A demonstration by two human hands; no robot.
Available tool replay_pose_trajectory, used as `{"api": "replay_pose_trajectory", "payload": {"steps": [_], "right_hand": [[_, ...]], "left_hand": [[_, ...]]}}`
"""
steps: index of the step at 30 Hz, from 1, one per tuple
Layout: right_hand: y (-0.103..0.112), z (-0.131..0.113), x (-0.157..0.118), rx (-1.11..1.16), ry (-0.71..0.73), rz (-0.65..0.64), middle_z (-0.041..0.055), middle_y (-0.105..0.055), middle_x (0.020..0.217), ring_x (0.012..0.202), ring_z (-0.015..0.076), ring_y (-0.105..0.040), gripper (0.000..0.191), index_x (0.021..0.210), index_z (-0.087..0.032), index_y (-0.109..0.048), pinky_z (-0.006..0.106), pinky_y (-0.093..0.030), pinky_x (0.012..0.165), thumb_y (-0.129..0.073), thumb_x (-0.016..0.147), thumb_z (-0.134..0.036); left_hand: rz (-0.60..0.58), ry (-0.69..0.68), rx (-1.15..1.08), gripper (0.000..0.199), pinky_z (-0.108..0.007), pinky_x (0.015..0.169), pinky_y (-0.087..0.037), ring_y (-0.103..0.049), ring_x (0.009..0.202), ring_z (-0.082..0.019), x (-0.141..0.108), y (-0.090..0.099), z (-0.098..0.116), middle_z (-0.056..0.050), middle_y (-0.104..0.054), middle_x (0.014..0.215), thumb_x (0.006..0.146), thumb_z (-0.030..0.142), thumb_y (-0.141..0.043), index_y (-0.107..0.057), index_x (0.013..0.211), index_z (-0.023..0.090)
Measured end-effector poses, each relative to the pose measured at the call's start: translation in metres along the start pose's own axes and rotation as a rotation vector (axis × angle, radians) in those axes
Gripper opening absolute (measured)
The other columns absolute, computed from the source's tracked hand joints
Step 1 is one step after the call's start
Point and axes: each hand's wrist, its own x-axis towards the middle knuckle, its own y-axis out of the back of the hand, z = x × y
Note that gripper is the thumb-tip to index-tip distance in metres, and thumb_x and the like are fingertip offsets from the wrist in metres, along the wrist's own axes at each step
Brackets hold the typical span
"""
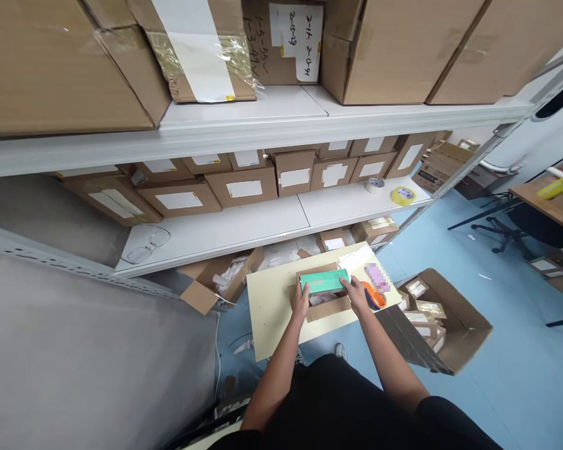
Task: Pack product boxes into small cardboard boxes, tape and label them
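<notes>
A green box (325, 282) is held level between my two hands, above an open cardboard box (331, 310) on a pale yellow table (268, 312). My left hand (301, 300) grips the green box's left end, thumb on top. At the opposite end, my right hand (355, 292) closes round it in the same way. Whitish material shows inside the cardboard box, partly hidden by the green one. Just right of my right hand lies an orange and blue tool (374, 295), whose kind I cannot make out.
Shelves (244, 228) with labelled cartons rise behind the table. Glasses (147, 245), a white tape roll (375, 185) and a yellow tape roll (403, 196) rest on the middle shelf. A large carton (469, 334) of small boxes stands on the floor at right; an open carton (206, 300) is at left.
</notes>
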Motion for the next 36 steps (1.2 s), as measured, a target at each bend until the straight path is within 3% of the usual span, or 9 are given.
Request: {"api": "replay_pose_trajectory", "payload": {"steps": [5, 10, 14, 17, 21, 25, 28, 31, 36], "right_hand": [[0.022, 0.023, 0.015, -0.222, -0.085, 0.105, 0.0157, -0.067, 0.139, 0.135, 0.0348, -0.059, 0.076, 0.139, -0.018, -0.063, 0.045, -0.052, 0.108, -0.073, 0.075, -0.059], [0.029, 0.031, 0.014, -0.283, 0.005, 0.048, 0.0146, -0.057, 0.152, 0.145, 0.0356, -0.049, 0.073, 0.142, -0.019, -0.062, 0.052, -0.041, 0.119, -0.069, 0.078, -0.055], [0.023, 0.032, 0.010, -0.296, 0.060, -0.071, 0.0130, -0.058, 0.152, 0.143, 0.0341, -0.051, 0.071, 0.141, -0.021, -0.063, 0.051, -0.039, 0.121, -0.070, 0.079, -0.055], [0.022, 0.035, 0.010, -0.257, 0.091, -0.154, 0.0128, -0.060, 0.149, 0.139, 0.0339, -0.056, 0.071, 0.141, -0.021, -0.063, 0.051, -0.043, 0.118, -0.070, 0.079, -0.056], [0.031, 0.039, 0.015, -0.227, 0.125, -0.227, 0.0146, -0.064, 0.144, 0.132, 0.0348, -0.062, 0.072, 0.140, -0.021, -0.063, 0.053, -0.047, 0.114, -0.070, 0.079, -0.058], [0.046, 0.032, 0.022, -0.200, 0.151, -0.332, 0.0125, -0.064, 0.144, 0.132, 0.0327, -0.061, 0.069, 0.140, -0.023, -0.064, 0.051, -0.048, 0.112, -0.069, 0.080, -0.058], [0.056, 0.020, 0.026, -0.197, 0.166, -0.408, 0.0119, -0.065, 0.143, 0.134, 0.0328, -0.060, 0.067, 0.139, -0.025, -0.065, 0.050, -0.049, 0.111, -0.070, 0.080, -0.055], [0.067, 0.011, 0.028, -0.187, 0.176, -0.479, 0.0113, -0.067, 0.141, 0.132, 0.0332, -0.061, 0.064, 0.139, -0.026, -0.065, 0.051, -0.051, 0.108, -0.070, 0.081, -0.054], [0.085, 0.009, 0.022, -0.139, 0.191, -0.663, 0.0093, -0.064, 0.145, 0.133, 0.0332, -0.059, 0.060, 0.138, -0.030, -0.066, 0.051, -0.052, 0.108, -0.071, 0.083, -0.053]], "left_hand": [[0.115, 0.048, 0.208, 0.076, -0.038, 0.128, -0.023, -0.027, 0.158, -0.025, 0.000, 0.006, -0.022, -0.013, -0.031, 0.169, 0.099, 0.045, -0.053, -0.025, 0.164, 0.016], [-0.015, -0.081, 0.414, 0.058, -0.040, 0.127, -0.027, -0.034, 0.154, -0.030, -0.010, 0.011, -0.042, -0.014, -0.048, 0.159, 0.087, 0.030, -0.067, -0.059, 0.143, 0.016], [-0.153, -0.028, 0.573, 0.067, -0.040, 0.126, -0.027, -0.019, 0.159, -0.036, -0.018, 0.004, -0.055, -0.017, -0.023, 0.171, 0.075, 0.020, -0.078, -0.061, 0.140, 0.011], [-0.187, -0.005, 0.659, 0.076, -0.034, 0.126, -0.027, -0.011, 0.161, -0.032, -0.025, -0.007, -0.061, -0.012, -0.003, 0.176, 0.074, 0.015, -0.078, -0.055, 0.147, 0.014], [-0.100, 0.031, 0.806, 0.058, -0.038, 0.125, -0.029, -0.012, 0.161, -0.029, -0.033, -0.027, -0.060, -0.003, -0.002, 0.176, 0.080, 0.010, -0.069, -0.064, 0.136, 0.023], [0.040, 0.100, 0.980, 0.033, -0.054, 0.122, -0.030, -0.037, 0.149, -0.033, -0.042, -0.048, -0.040, -0.003, -0.020, 0.173, 0.087, 0.010, -0.060, -0.077, 0.111, 0.024], [0.087, 0.123, 1.018, 0.030, -0.046, 0.111, -0.044, -0.056, 0.128, -0.030, -0.055, -0.061, -0.025, -0.007, -0.035, 0.167, 0.089, 0.014, -0.059, -0.078, 0.110, 0.023], [0.131, 0.118, 1.034, 0.027, -0.042, 0.102, -0.049, -0.062, 0.118, -0.028, -0.078, -0.075, -0.023, -0.005, -0.035, 0.168, 0.090, 0.018, -0.060, -0.078, 0.110, 0.025], [0.301, 0.079, 0.921, 0.025, -0.040, 0.114, -0.043, -0.054, 0.136, -0.030, -0.133, -0.107, -0.046, -0.005, -0.043, 0.164, 0.083, 0.015, -0.061, -0.079, 0.099, 0.022]]}}
